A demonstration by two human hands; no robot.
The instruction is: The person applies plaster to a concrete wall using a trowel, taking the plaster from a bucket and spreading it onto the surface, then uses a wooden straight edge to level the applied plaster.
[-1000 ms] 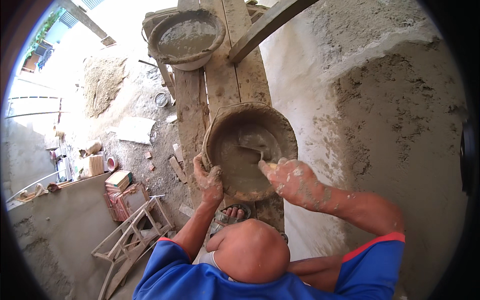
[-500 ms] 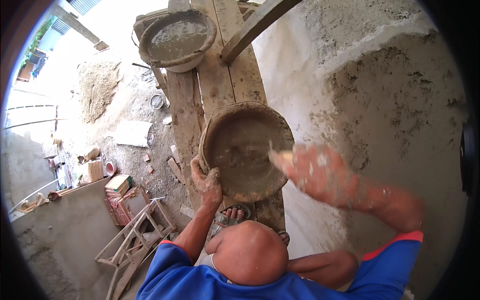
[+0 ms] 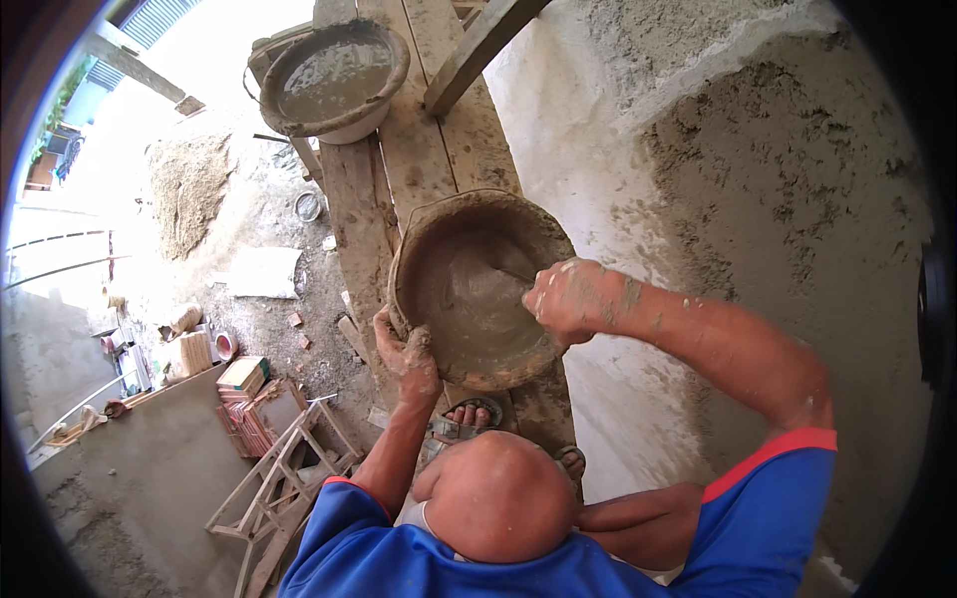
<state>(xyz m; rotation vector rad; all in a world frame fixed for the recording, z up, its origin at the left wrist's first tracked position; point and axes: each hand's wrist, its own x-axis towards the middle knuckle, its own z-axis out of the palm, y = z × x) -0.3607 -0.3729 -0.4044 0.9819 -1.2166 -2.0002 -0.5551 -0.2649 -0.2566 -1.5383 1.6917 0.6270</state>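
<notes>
A mud-caked bucket (image 3: pixel 543 217) with a thin wire handle stands on the plank scaffold in front of me. Wet grey mortar (image 3: pixel 464 319) fills part of it, its surface swirled. My left hand (image 3: pixel 407 361) grips the near left rim, thumb over the edge. Over the right side of the bucket, my right hand (image 3: pixel 573 301) is closed round the handle of a trowel (image 3: pixel 512 272). Only a short bit of the trowel's metal shows; its blade is sunk in the mortar. Splashes of mortar coat my right hand and wrist.
A basin (image 3: pixel 394 85) of watery mortar stands farther along the planks (image 3: pixel 419 149), beside a slanting wooden post (image 3: pixel 478 55). To the right rises a partly plastered wall (image 3: pixel 768 209). Below left lie a sand heap (image 3: pixel 189 194), stacked tiles (image 3: pixel 261 409) and a wooden frame (image 3: pixel 274 473).
My right hand has moved slightly left and down, pushing the trowel into the mortar, whose surface is now swirled. My left hand keeps its hold on the rim. The view has shifted slightly.
</notes>
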